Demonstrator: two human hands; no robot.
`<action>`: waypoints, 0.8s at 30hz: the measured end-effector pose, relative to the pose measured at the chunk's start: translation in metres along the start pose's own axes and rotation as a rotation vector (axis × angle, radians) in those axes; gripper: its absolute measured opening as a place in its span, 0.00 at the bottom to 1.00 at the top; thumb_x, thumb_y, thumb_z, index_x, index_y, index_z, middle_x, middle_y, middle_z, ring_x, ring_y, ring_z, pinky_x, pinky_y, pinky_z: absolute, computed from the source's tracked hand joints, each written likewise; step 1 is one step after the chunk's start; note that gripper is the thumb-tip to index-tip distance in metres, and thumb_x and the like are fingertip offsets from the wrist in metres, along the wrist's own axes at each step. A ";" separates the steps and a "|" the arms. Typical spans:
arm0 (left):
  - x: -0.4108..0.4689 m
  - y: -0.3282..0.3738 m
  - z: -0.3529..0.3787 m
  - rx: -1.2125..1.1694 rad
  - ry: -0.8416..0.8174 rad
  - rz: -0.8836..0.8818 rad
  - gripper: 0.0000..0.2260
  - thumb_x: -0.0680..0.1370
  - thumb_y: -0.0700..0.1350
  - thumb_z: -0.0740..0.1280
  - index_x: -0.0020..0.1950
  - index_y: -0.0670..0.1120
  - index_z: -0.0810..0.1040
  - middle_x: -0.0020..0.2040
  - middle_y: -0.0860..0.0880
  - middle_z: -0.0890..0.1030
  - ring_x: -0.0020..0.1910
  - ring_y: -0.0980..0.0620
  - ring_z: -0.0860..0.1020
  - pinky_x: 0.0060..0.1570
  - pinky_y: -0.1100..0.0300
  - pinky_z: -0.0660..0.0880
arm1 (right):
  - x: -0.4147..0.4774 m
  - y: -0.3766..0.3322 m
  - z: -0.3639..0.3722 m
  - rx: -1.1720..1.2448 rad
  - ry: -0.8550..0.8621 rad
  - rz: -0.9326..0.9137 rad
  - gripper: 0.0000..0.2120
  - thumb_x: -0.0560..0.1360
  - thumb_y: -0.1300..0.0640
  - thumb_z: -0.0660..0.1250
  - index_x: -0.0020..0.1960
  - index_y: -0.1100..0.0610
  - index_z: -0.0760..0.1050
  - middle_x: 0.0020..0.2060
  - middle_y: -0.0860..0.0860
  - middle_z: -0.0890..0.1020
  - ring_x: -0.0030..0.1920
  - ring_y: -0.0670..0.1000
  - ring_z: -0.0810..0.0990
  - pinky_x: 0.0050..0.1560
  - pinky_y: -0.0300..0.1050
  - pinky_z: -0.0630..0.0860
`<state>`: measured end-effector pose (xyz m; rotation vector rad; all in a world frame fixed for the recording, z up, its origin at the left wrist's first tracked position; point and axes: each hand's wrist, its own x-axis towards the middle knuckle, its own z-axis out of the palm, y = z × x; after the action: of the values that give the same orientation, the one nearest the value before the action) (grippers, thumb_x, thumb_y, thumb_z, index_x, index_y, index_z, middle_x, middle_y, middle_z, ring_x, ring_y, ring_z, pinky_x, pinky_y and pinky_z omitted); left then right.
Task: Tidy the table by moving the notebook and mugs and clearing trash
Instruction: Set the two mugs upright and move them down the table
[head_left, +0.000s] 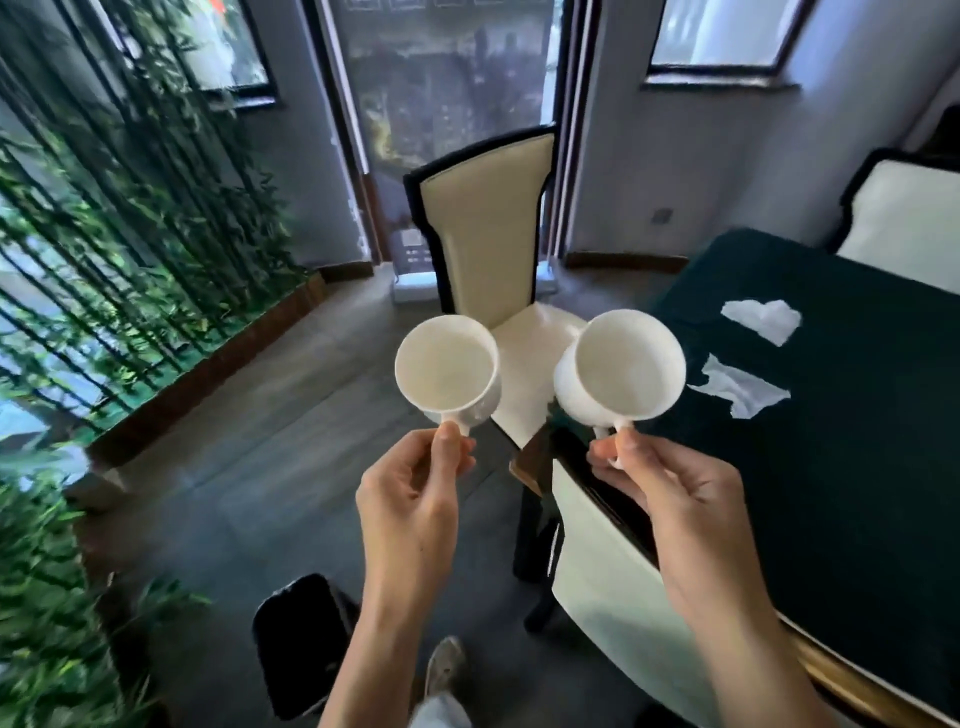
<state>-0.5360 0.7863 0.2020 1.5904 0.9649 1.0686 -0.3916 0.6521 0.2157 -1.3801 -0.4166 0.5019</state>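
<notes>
I hold two white mugs in the air, off the left edge of the table. My left hand (415, 493) pinches the handle of the left mug (447, 366), which hangs over the floor. My right hand (680, 499) pinches the handle of the right mug (623, 371), which is tilted toward me near the table's corner. Both mugs look empty. Two crumpled white tissues (763, 319) (737, 389) lie on the dark green table top (857, 467). No notebook is in view.
A cream chair with a black frame (488, 228) stands ahead, at the table's left corner. Another cream chair back (602, 582) is below my right hand. A black bin (301, 644) sits on the floor at lower left. Bamboo plants (104, 260) line the left wall.
</notes>
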 end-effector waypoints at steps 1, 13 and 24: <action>0.016 -0.001 0.002 -0.013 -0.030 0.004 0.13 0.85 0.45 0.68 0.42 0.50 0.87 0.38 0.57 0.89 0.40 0.60 0.87 0.40 0.73 0.77 | 0.008 0.000 0.008 0.006 0.029 -0.006 0.14 0.74 0.45 0.71 0.43 0.55 0.89 0.41 0.55 0.90 0.49 0.53 0.90 0.59 0.53 0.82; 0.151 -0.012 0.041 -0.118 -0.461 -0.044 0.14 0.85 0.48 0.68 0.43 0.46 0.88 0.40 0.53 0.90 0.40 0.56 0.88 0.44 0.61 0.82 | 0.065 -0.003 0.064 -0.025 0.317 -0.038 0.14 0.77 0.48 0.70 0.44 0.56 0.89 0.44 0.56 0.90 0.49 0.55 0.90 0.55 0.47 0.85; 0.162 -0.022 0.129 -0.085 -0.760 -0.166 0.16 0.83 0.49 0.70 0.39 0.45 0.86 0.37 0.51 0.88 0.36 0.53 0.86 0.46 0.53 0.84 | 0.086 0.004 -0.006 -0.056 0.467 0.028 0.14 0.82 0.56 0.69 0.41 0.57 0.88 0.44 0.57 0.90 0.49 0.55 0.90 0.51 0.44 0.86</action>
<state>-0.3669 0.9070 0.1917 1.6186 0.5062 0.3206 -0.3174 0.6963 0.2102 -1.5065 -0.0309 0.1795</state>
